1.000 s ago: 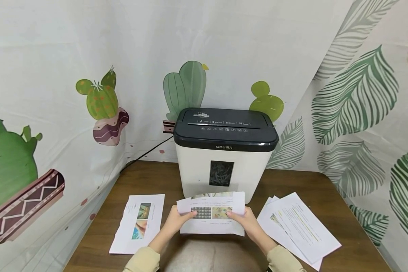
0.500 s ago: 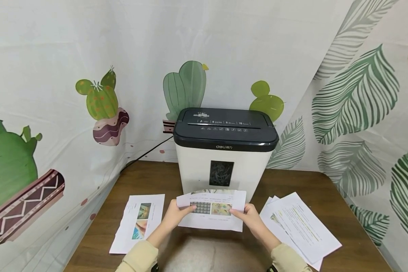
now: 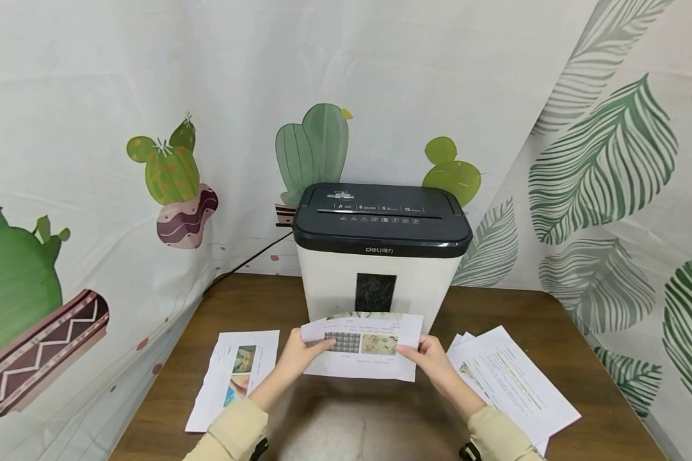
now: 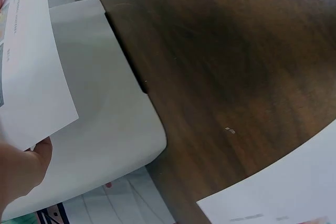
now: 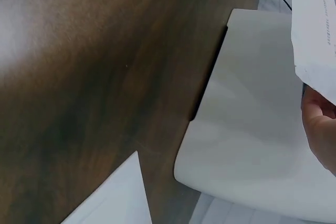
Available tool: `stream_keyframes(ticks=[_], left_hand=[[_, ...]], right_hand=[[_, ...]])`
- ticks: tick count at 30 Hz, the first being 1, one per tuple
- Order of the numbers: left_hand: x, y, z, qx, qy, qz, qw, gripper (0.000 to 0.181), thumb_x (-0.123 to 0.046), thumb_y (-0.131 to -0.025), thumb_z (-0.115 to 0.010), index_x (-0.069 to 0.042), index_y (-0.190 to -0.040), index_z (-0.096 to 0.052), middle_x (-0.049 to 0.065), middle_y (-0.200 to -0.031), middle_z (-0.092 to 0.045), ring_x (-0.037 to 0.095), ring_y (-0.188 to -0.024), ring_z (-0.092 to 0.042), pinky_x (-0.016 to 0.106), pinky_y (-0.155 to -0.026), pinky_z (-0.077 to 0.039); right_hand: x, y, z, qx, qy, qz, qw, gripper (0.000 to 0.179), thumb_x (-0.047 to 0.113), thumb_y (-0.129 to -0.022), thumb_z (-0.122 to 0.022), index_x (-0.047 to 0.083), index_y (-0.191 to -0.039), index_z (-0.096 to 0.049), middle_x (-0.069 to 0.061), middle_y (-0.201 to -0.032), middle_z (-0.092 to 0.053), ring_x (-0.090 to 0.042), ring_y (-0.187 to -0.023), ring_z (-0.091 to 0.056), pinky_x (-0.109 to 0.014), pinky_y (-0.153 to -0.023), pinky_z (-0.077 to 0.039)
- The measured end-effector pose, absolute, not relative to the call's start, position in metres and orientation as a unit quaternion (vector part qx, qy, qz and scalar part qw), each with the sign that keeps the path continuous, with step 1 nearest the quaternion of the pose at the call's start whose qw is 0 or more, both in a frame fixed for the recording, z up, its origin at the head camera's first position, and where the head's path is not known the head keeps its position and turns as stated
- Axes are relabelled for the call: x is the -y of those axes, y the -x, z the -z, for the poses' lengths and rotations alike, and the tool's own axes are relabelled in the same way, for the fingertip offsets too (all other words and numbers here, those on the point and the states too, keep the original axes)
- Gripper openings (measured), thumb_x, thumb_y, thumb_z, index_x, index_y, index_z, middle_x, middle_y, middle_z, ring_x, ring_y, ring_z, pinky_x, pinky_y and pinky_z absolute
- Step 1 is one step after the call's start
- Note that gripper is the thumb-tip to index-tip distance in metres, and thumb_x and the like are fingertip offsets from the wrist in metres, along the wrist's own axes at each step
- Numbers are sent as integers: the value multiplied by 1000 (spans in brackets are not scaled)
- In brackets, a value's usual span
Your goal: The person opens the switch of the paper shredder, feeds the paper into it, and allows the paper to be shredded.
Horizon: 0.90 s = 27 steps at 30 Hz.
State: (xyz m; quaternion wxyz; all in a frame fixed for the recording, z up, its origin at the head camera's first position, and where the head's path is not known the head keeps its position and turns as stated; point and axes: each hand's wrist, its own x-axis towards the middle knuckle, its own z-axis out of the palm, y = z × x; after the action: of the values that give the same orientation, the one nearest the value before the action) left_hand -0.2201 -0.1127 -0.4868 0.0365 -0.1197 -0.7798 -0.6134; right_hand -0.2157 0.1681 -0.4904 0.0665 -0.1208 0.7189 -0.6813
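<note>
The head view centres on a printed sheet (image 3: 362,363) held up in front of the shredder's white body, below its dark top; whether paper and machine touch, I cannot tell. The left hand (image 3: 301,353) pinches one side edge and the right hand (image 3: 432,360) the other, thumbs on the printed face. The sheet bows a little and its upper edge is uneven, so the likeliest trouble is buckling or tearing, should one hand push or pull harder than the other. If that ragged edge met the slot (image 3: 379,213) of the shredder (image 3: 383,238) askew, it could crumple or jam, and fingers close to the slot would be at risk. On the desk (image 3: 334,426), a loose page (image 3: 214,390) lies to the left and overlapping papers (image 3: 515,384) to the right, where a sleeve could brush them.
</note>
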Motion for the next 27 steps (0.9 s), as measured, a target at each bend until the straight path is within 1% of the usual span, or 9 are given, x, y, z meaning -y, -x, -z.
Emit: stream_keyframes(ticks=[5, 11, 17, 22, 24, 27], left_hand=[[112, 221, 479, 772, 127, 622, 28, 32, -9, -82, -72, 7, -108, -65, 22, -102, -69, 2, -86, -63, 19, -79, -50], [111, 220, 471, 778, 134, 613, 32, 28, -10, -82, -72, 5, -105, -67, 22, -100, -70, -1, -84, -62, 20, -77, -50], [113, 222, 455, 782, 154, 604, 19, 28, -12, -82, -72, 3, -105, -68, 20, -101, -70, -1, -84, -64, 21, -77, -51], [116, 224, 438, 781, 192, 594, 25, 26, -9, -81, -73, 5, -103, -68, 22, -98, -70, -2, -83, -63, 22, -75, -52], [116, 224, 431, 778, 205, 594, 24, 26, -6, -81, -72, 7, -102, -68, 24, -98, -70, -3, -82, -63, 22, -74, -52], [117, 225, 422, 777, 216, 591, 20, 26, -5, -80, -72, 8, -103, -68, 24, -98, -70, -3, -81, -63, 22, -73, -52]], right_hand=[[-170, 215, 477, -714, 120, 687, 61, 36, 1, -89, -59, -27, -110, -49, 16, -83, -71, 0, -77, -65, -18, -69, -52], [-174, 213, 466, -713, 137, 685, 59, 33, 1, -89, -59, -25, -109, -52, 15, -85, -71, -1, -79, -66, -19, -69, -52], [-180, 215, 455, -721, 146, 675, 59, 32, 2, -91, -58, -24, -107, -54, 17, -84, -71, -1, -80, -66, -19, -72, -51], [-185, 216, 440, -727, 161, 665, 58, 27, 5, -92, -57, -18, -104, -60, 17, -85, -71, -1, -81, -66, -19, -72, -51], [-187, 216, 434, -730, 167, 661, 57, 28, 6, -93, -56, -18, -105, -59, 17, -86, -71, -1, -82, -66, -20, -73, -51], [-188, 215, 425, -737, 179, 650, 50, 32, 6, -93, -56, -22, -108, -56, 18, -88, -70, 0, -83, -65, -19, -74, -51]])
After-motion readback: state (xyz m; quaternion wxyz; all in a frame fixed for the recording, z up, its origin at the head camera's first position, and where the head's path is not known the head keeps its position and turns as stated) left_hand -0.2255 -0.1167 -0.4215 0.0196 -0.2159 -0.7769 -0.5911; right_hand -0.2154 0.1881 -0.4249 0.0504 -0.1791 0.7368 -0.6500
